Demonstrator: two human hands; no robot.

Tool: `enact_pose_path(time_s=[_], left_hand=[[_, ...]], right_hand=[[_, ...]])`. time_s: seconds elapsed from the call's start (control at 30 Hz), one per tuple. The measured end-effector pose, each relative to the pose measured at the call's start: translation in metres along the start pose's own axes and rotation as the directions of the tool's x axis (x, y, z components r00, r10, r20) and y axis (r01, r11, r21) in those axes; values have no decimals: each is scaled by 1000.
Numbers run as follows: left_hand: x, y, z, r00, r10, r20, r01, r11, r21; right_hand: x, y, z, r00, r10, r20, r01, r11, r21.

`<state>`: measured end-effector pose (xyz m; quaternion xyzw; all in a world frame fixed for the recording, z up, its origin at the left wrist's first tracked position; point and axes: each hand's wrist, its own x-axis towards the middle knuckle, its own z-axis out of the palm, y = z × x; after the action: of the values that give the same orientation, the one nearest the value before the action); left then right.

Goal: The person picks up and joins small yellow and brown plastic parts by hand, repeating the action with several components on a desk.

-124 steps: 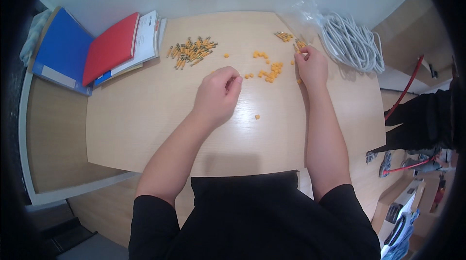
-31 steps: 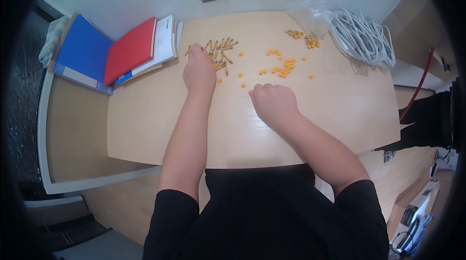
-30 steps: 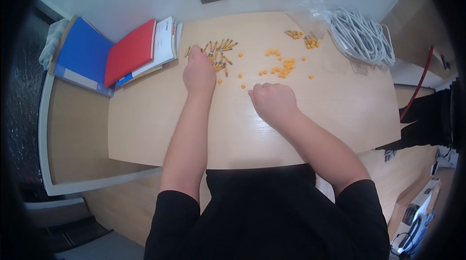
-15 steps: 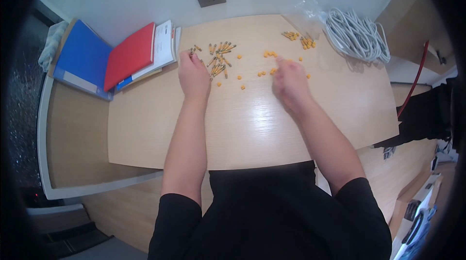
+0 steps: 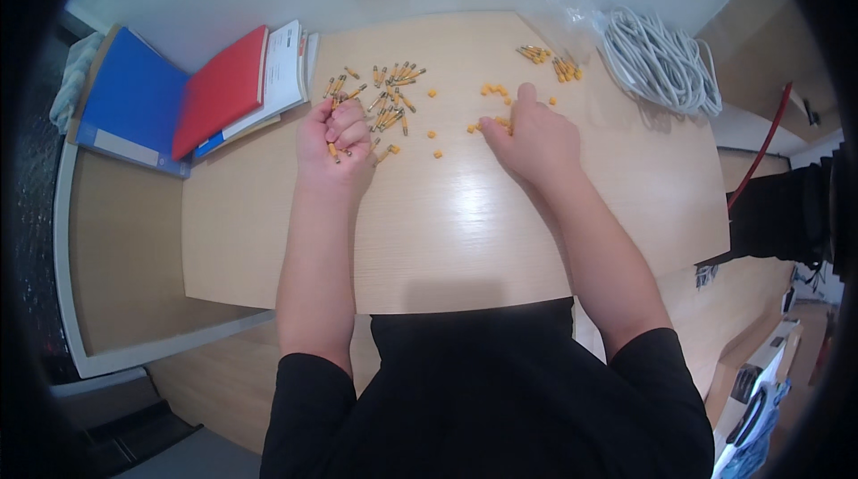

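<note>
My left hand [image 5: 336,135] is turned with its curled fingers upward, closed around several small rods [image 5: 334,153] with yellow bodies and dark metal ends. Some rods poke out between the fingers. A loose pile of similar rods [image 5: 386,113] lies just beyond and to the right of this hand. My right hand [image 5: 542,135] rests low over the table, its thumb and forefinger spread apart. Small yellow pieces [image 5: 502,124] lie between and beside those two fingers. More yellow pieces [image 5: 493,88] are scattered near the forefinger, and a few lie between the hands.
Two little groups of rods [image 5: 566,70] lie at the back right of the table [image 5: 429,238]. Beside them are a clear plastic bag [image 5: 576,14] and a coiled grey cable [image 5: 660,59]. A blue folder [image 5: 134,104], a red folder [image 5: 223,90] and papers stand at the left.
My left hand has turned over, showing its curled fingers and the rods. My right hand has gone from a closed shape to spread thumb and forefinger. The view has shifted slightly.
</note>
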<state>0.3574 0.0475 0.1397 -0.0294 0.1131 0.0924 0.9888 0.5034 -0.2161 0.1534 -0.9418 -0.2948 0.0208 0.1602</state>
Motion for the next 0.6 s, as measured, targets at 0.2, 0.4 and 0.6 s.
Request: enact_pose_path(time_s=[0.2,0.4,0.6], left_hand=[[3,-2,-7,999,-44,-23,47,993,105],[7,-11,-5,999,-3,-48,12,982,186],[7,-16,-5,996,-74,-46,84,956,282]], right_hand=[[10,-5,18,997,-75,-28,72,992,-106],[10,-2,30,977,-203,-72,189,968,-168],[6,-1,32,957,-254,-138,235,962,-139]])
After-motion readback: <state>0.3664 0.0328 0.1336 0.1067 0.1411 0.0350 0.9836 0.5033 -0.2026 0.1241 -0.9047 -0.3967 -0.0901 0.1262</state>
